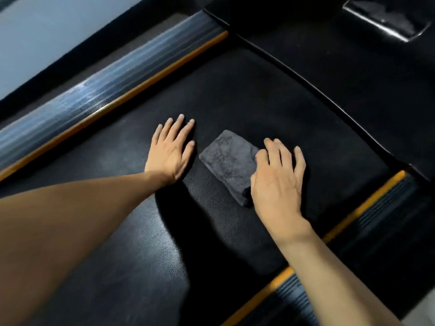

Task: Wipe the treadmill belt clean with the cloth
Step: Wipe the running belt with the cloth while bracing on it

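Note:
A folded dark grey cloth (229,162) lies flat on the black textured treadmill belt (131,243), near its middle. My left hand (170,149) rests flat on the belt just left of the cloth, fingers spread, not touching it. My right hand (276,177) lies with fingers apart over the cloth's right edge, the thumb side on the fabric; it does not grip the cloth.
Ribbed grey side rails with orange strips run along the belt, one at the upper left (98,90) and one at the lower right (367,208). The black motor cover (353,74) rises at the belt's far end. Pale floor (35,31) shows at the upper left.

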Available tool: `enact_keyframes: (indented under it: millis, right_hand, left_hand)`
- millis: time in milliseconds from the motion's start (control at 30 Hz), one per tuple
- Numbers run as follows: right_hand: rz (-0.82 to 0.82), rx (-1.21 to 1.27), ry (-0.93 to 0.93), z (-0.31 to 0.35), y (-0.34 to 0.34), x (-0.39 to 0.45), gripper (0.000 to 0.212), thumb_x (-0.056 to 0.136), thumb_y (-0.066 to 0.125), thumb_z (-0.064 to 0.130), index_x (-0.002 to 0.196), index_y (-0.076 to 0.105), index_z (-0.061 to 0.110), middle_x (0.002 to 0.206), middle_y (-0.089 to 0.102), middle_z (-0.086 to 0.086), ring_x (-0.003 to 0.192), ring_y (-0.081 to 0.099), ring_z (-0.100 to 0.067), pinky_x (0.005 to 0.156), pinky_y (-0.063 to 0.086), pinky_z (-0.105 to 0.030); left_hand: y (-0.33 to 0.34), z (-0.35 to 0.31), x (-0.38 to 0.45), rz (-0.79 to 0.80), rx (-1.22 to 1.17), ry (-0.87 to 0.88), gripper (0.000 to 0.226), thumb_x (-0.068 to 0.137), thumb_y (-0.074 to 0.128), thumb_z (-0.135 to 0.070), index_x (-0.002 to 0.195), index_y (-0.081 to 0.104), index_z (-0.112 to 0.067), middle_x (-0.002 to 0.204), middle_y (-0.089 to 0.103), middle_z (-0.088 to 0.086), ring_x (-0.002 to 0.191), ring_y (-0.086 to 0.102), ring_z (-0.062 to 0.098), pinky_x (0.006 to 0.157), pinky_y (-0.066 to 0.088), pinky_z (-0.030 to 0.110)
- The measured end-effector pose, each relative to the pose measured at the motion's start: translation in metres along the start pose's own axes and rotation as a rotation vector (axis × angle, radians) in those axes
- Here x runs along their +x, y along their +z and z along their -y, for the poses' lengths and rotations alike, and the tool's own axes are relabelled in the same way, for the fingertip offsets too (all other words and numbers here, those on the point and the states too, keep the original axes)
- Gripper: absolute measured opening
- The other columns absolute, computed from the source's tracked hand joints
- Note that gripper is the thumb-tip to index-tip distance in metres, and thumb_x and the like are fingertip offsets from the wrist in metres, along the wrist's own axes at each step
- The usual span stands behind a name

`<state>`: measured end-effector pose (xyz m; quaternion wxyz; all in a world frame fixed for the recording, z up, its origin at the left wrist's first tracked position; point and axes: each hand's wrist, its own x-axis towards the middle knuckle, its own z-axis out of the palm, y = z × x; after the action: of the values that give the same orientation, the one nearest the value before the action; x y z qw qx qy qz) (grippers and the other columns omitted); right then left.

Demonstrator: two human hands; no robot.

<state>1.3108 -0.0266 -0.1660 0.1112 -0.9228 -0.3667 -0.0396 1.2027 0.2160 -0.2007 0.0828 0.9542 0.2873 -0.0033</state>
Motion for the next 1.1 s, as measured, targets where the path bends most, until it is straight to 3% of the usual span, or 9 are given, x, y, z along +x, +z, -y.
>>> enact_keyframes:
  millis: [100, 200, 267, 467, 567, 633, 800, 1000, 1100]
  right_hand:
    - [0.018, 0.167, -0.234, -0.008, -0.006, 0.012, 0.046, 0.097, 0.052, 0.036, 0.139, 0.051, 0.019, 0.152, 0.042, -0.005, 0.141, 0.038, -0.022, 0.119, 0.024, -0.044]
    - [0.242, 0.092, -0.406, -0.006, 0.003, 0.022, 0.070, 0.095, 0.043, 0.061, 0.156, 0.022, 0.033, 0.164, 0.021, -0.003, 0.152, 0.018, -0.019, 0.121, 0.019, -0.045]
    - [0.278, 0.031, -0.388, -0.002, 0.013, 0.025, 0.067, 0.098, 0.040, 0.055, 0.157, 0.015, 0.037, 0.166, 0.015, -0.002, 0.153, 0.014, -0.018, 0.120, 0.022, -0.045]
    - [0.128, -0.001, -0.237, -0.001, 0.031, 0.078, 0.058, 0.100, 0.038, 0.039, 0.156, 0.025, 0.032, 0.164, 0.023, -0.006, 0.150, 0.023, -0.022, 0.122, 0.021, -0.041]
    - [0.073, -0.022, -0.173, -0.001, 0.041, 0.128, 0.056, 0.103, 0.041, 0.036, 0.156, 0.027, 0.026, 0.163, 0.023, -0.009, 0.150, 0.021, -0.024, 0.123, 0.018, -0.041]
    - [0.026, -0.032, -0.224, -0.002, 0.049, 0.164, 0.056, 0.102, 0.045, 0.032, 0.155, 0.030, 0.023, 0.163, 0.023, -0.010, 0.150, 0.023, -0.025, 0.123, 0.019, -0.042]
    - [0.077, -0.010, -0.562, -0.007, 0.066, 0.261, 0.054, 0.099, 0.052, 0.023, 0.152, 0.038, 0.018, 0.159, 0.032, -0.011, 0.143, 0.035, -0.028, 0.120, 0.027, -0.042]
    - [-0.079, 0.074, -0.120, 0.029, 0.084, 0.309, 0.050, 0.095, 0.052, 0.018, 0.144, 0.048, 0.015, 0.151, 0.044, -0.013, 0.134, 0.045, -0.032, 0.109, 0.038, -0.047]
    - [-0.124, 0.136, -0.282, 0.051, 0.090, 0.288, 0.046, 0.089, 0.051, 0.016, 0.134, 0.058, 0.011, 0.140, 0.056, -0.014, 0.125, 0.054, -0.033, 0.101, 0.044, -0.048]
  left_hand:
    - [-0.001, -0.002, 0.001, 0.008, -0.022, 0.003, 0.060, 0.104, 0.023, -0.049, 0.161, 0.023, -0.032, 0.171, 0.018, 0.000, 0.158, 0.012, 0.025, 0.129, 0.005, 0.045]
    - [-0.004, 0.000, 0.003, 0.010, -0.038, -0.008, 0.060, 0.104, 0.024, -0.049, 0.161, 0.023, -0.032, 0.171, 0.019, 0.000, 0.158, 0.013, 0.025, 0.129, 0.007, 0.045]
    - [-0.003, -0.001, 0.002, 0.019, -0.024, -0.007, 0.060, 0.104, 0.025, -0.048, 0.161, 0.023, -0.032, 0.171, 0.019, 0.000, 0.158, 0.014, 0.025, 0.129, 0.008, 0.046]
    - [-0.009, 0.010, 0.022, -0.001, -0.018, 0.063, 0.062, 0.097, 0.035, -0.052, 0.153, 0.041, -0.028, 0.163, 0.034, 0.006, 0.150, 0.030, 0.031, 0.125, 0.018, 0.047]
    - [-0.012, 0.022, 0.044, -0.019, -0.020, 0.059, 0.068, 0.097, 0.034, -0.053, 0.159, 0.031, -0.024, 0.170, 0.021, 0.008, 0.157, 0.017, 0.028, 0.128, 0.010, 0.047]
    - [-0.004, 0.024, 0.049, -0.029, -0.009, 0.036, 0.071, 0.098, 0.032, -0.053, 0.162, 0.022, -0.024, 0.171, 0.014, 0.006, 0.159, 0.009, 0.025, 0.129, 0.006, 0.047]
    - [-0.001, 0.027, 0.050, -0.031, -0.027, 0.052, 0.071, 0.098, 0.035, -0.052, 0.163, 0.022, -0.024, 0.172, 0.013, 0.004, 0.159, 0.008, 0.024, 0.129, 0.008, 0.047]
    - [-0.001, 0.028, 0.050, 0.000, -0.025, 0.056, 0.072, 0.099, 0.031, -0.053, 0.164, 0.017, -0.024, 0.172, 0.009, 0.004, 0.160, 0.002, 0.022, 0.128, 0.010, 0.050]
    - [-0.003, 0.027, 0.049, 0.009, -0.023, 0.052, 0.073, 0.098, 0.032, -0.053, 0.163, 0.019, -0.023, 0.172, 0.012, 0.005, 0.160, 0.006, 0.024, 0.128, 0.012, 0.051]
